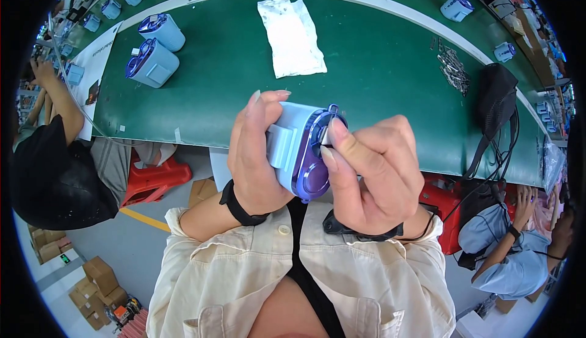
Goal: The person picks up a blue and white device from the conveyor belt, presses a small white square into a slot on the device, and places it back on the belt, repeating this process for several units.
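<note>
The left hand (256,155) is wrapped closed around the pale blue body of a small light-blue plastic device with a purple translucent face (299,152), held up in the air near the chest, just in front of the near edge of the green conveyor table (378,82) and not touching it. The right hand (375,173) is pinched shut, thumb and forefinger pressing a small whitish piece (325,135) against the upper part of the purple face by its ring-shaped opening. The fitting looks partly done: the piece sits against the face, but I cannot tell whether it is fully seated. The device's long axis runs roughly up and down in the view, purple face turned right toward the right hand. Two like devices (155,48) lie near the table's far left edge, a crumpled white plastic bag (292,33) lies at mid-table, and a black pouch (497,91) sits toward the right edge.
</note>
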Demonstrator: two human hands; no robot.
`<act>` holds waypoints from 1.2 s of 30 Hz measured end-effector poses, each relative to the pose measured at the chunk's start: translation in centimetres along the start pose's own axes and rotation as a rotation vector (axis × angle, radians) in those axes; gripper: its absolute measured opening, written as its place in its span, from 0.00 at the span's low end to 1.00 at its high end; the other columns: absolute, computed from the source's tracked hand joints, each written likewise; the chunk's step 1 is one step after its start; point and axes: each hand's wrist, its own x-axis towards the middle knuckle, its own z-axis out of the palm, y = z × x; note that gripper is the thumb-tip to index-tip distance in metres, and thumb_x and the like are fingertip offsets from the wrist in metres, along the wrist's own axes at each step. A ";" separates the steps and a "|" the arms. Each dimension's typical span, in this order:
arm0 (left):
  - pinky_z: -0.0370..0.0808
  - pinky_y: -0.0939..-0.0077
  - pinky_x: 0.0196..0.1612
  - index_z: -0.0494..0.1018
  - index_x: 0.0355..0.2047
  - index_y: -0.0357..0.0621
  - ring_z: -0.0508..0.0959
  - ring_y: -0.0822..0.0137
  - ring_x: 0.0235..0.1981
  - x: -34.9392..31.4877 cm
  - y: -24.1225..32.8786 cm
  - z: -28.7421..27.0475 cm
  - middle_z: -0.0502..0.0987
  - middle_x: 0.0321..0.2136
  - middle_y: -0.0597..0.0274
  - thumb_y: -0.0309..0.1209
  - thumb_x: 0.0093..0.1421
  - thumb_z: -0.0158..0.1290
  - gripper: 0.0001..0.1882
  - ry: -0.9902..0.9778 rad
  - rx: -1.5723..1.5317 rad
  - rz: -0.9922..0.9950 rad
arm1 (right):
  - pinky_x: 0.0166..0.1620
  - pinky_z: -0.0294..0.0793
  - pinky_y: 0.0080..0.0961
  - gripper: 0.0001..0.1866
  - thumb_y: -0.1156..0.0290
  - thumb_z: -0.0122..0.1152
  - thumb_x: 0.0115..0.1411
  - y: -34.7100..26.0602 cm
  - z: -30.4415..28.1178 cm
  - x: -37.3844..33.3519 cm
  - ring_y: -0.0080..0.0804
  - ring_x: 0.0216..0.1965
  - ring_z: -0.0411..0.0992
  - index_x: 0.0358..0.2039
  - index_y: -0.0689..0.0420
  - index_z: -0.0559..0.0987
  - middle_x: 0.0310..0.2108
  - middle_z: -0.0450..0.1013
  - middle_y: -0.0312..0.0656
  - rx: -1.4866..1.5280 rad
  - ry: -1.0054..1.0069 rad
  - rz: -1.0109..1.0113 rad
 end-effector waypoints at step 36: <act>0.74 0.69 0.48 0.48 0.65 0.33 0.78 0.58 0.46 0.3 0.7 0.9 0.75 0.45 0.46 0.27 0.45 0.70 0.53 -0.015 -0.387 -0.317 | 0.42 0.71 0.24 0.15 0.75 0.60 0.58 2.5 -1.6 2.7 0.30 0.37 0.71 0.45 0.67 0.79 0.43 0.73 0.46 0.461 -0.210 0.426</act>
